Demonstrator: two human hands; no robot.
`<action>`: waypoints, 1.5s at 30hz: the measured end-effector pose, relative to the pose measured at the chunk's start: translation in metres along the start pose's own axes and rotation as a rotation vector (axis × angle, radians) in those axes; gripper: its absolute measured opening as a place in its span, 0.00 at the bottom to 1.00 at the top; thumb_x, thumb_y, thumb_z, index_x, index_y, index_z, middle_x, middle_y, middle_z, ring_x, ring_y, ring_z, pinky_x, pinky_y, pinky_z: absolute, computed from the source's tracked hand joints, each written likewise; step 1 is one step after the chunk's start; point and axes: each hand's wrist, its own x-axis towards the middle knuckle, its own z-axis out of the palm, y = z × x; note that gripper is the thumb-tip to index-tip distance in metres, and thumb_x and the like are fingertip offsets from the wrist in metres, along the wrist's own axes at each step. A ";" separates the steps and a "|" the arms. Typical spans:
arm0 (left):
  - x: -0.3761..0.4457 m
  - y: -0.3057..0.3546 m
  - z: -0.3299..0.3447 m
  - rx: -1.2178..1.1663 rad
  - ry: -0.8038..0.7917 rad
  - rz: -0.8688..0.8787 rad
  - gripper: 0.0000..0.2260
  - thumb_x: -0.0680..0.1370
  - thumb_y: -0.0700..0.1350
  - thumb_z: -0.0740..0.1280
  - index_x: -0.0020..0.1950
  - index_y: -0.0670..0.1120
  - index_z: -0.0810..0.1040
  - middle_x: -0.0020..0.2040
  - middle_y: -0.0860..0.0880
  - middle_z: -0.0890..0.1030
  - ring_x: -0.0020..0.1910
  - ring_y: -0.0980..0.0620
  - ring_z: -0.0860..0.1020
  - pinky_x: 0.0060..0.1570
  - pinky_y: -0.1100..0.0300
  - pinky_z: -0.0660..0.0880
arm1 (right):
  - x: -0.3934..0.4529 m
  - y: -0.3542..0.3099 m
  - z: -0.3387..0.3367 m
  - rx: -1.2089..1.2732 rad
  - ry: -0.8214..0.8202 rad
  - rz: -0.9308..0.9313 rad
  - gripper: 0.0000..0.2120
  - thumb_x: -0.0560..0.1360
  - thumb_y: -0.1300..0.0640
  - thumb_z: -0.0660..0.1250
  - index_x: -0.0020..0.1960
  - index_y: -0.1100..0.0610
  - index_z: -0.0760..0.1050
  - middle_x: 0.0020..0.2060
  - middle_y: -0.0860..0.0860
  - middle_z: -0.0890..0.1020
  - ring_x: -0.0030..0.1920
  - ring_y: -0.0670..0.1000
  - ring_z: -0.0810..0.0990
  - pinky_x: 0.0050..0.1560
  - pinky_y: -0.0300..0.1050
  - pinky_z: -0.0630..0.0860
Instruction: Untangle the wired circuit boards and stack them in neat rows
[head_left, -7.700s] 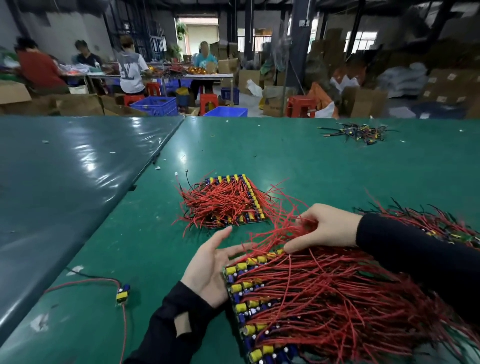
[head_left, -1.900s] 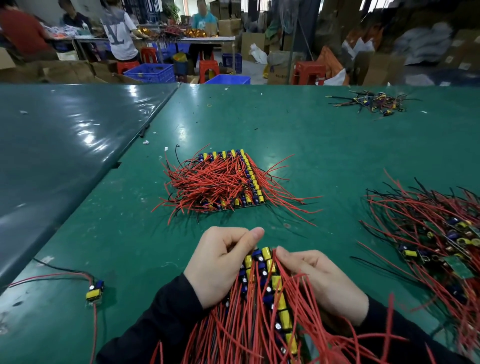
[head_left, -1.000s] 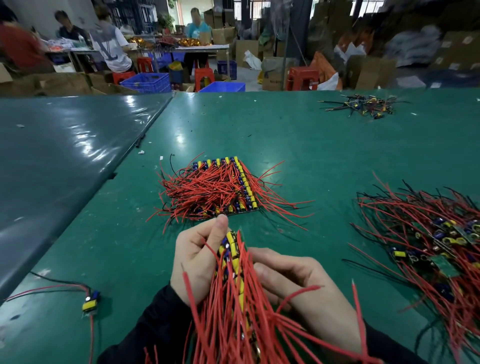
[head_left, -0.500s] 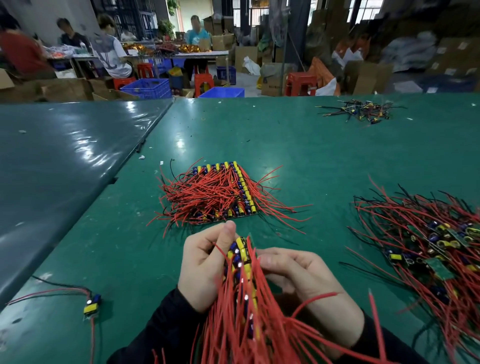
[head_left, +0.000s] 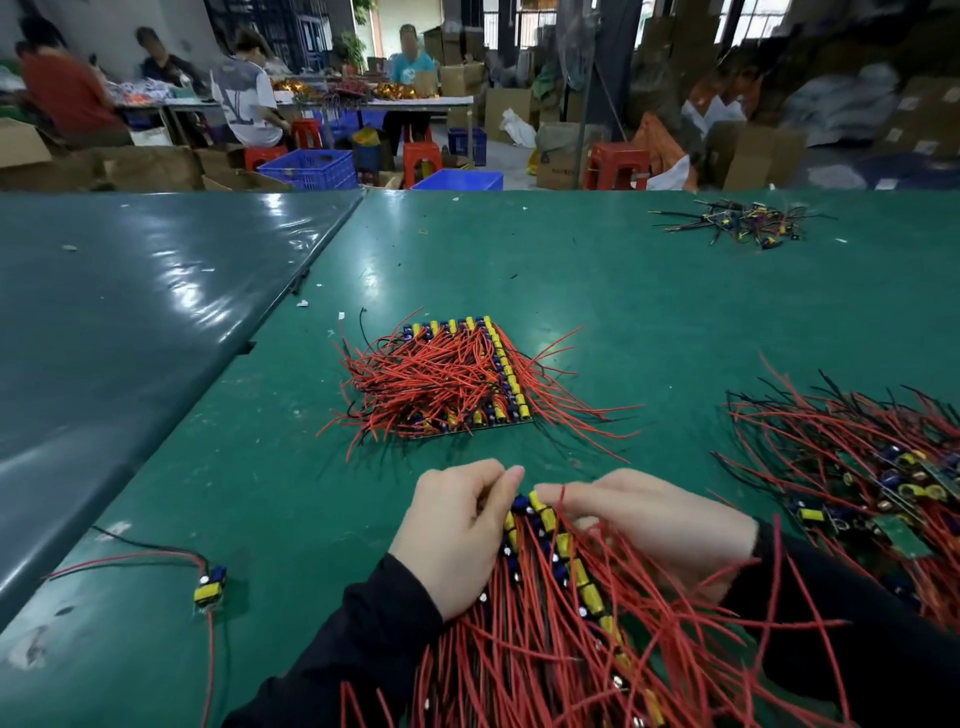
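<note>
A row of small circuit boards (head_left: 558, 558) with yellow and blue parts and long red wires lies between my hands at the near edge. My left hand (head_left: 457, 530) grips the row's left side with curled fingers. From the right, my right hand (head_left: 649, 519) grips the same row, fingertips at its far end. A neat stacked block of boards (head_left: 457, 384) sits on the green table (head_left: 623, 322) just beyond my hands. A tangled heap of boards and wires (head_left: 872, 478) lies at the right.
A single loose board (head_left: 209, 590) with red and black leads lies near left. A small pile of dark wired parts (head_left: 743, 223) sits far right. A darker table (head_left: 130, 322) adjoins on the left. People work at tables in the background.
The held row has tipped down from standing on edge toward lying flatter on the table, and my hands have shifted slightly right with it. The stacked block and heap stay put.
</note>
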 end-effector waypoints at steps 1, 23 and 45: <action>0.000 0.000 0.001 0.002 -0.005 -0.003 0.20 0.80 0.47 0.62 0.30 0.44 0.62 0.25 0.51 0.61 0.27 0.55 0.60 0.30 0.59 0.59 | 0.001 -0.002 0.000 0.001 -0.005 -0.002 0.20 0.64 0.39 0.68 0.24 0.53 0.74 0.22 0.47 0.73 0.21 0.45 0.67 0.27 0.39 0.63; 0.001 0.004 -0.010 -0.186 -0.258 -0.220 0.29 0.71 0.66 0.55 0.26 0.41 0.60 0.26 0.46 0.60 0.26 0.51 0.59 0.31 0.55 0.60 | 0.016 0.027 0.019 0.196 -0.124 -0.304 0.13 0.72 0.52 0.63 0.35 0.57 0.81 0.30 0.48 0.82 0.28 0.42 0.77 0.32 0.33 0.72; 0.007 0.002 -0.013 -0.385 -0.241 -0.167 0.27 0.76 0.58 0.59 0.26 0.39 0.59 0.27 0.44 0.58 0.27 0.49 0.57 0.31 0.50 0.58 | 0.015 0.032 0.031 0.371 -0.031 -0.479 0.15 0.72 0.53 0.64 0.35 0.63 0.79 0.29 0.52 0.81 0.28 0.44 0.76 0.32 0.34 0.71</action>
